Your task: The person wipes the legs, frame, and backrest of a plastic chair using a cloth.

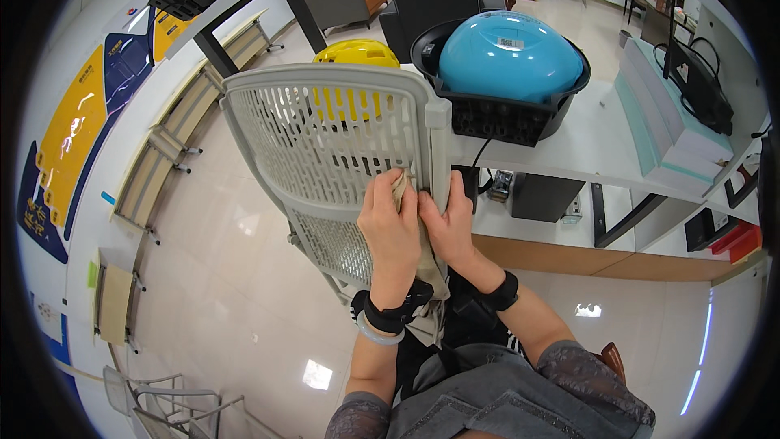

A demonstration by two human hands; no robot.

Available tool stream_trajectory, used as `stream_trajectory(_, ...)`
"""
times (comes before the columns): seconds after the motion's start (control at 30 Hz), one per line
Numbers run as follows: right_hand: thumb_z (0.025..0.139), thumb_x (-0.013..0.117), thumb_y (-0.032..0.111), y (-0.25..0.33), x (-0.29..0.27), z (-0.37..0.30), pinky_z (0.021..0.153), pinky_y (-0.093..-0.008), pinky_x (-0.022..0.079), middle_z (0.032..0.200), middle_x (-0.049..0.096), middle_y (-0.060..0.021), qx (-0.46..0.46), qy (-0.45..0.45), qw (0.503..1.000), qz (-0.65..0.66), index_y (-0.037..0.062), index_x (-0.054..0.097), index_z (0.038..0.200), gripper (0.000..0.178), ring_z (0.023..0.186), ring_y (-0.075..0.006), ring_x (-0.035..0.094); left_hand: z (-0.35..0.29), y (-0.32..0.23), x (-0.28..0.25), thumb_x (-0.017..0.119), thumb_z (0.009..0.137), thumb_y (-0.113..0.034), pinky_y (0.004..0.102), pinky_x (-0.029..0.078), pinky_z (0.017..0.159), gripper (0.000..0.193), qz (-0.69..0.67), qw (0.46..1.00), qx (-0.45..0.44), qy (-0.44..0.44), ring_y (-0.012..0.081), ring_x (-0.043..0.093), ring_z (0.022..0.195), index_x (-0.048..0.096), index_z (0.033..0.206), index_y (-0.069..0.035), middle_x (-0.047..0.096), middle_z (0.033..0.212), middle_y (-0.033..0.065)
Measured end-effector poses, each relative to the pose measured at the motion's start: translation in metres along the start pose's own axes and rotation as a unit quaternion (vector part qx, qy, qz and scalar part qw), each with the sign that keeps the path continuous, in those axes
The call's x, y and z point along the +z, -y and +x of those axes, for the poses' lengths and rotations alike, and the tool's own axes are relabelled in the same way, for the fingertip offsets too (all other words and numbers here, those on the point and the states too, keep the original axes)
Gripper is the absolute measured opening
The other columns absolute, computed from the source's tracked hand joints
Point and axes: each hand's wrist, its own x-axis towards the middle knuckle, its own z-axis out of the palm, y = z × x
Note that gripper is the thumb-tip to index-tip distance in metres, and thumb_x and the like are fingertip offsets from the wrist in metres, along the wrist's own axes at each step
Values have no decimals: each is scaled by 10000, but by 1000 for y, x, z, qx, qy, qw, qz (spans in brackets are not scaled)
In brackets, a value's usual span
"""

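Observation:
A light grey plastic chair [268, 126] with a slotted, perforated back stands upright before me. Bunched beige cloth [431, 264] hangs beside the right edge of its back, and a fold of it shows between my fingers. My left hand [388, 223] pinches that cloth against the slotted panel. Close by, my right hand [449, 228] is closed round the chair's side frame, thumb in front; whether it also grips cloth is hidden. Black bands sit on both wrists, with a pale bangle on the left.
Beyond the chair, a white desk [605, 126] bears a yellow helmet [357, 53], a blue dome-shaped object [512, 57] in a black basket [504, 114], and stacked boxes [670, 126]. A dark box [546, 197] stands on the lower shelf. Folded tables [179, 118] line the left wall; another chair [162, 394] stands lower left.

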Motion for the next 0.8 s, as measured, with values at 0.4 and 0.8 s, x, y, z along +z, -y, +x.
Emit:
stream_trajectory(0.4,866,623,116,-2,-1,0,553,-277,452,686,600,-101,15,13,1000,11,-1,445,976,239,597,-119,561,-8,15,1,602,904,-67,367,495,636,109,9,999,-25,22,326,639,692,547,970,0,646,828,169)
stream_trajectory(0.8,869,618,100,1,-1,1,562,-289,462,684,601,-109,19,12,1000,11,-3,445,983,231,607,-120,566,-1,6,1,607,894,-43,386,469,642,103,54,998,10,25,361,617,755,546,954,14,614,832,170)
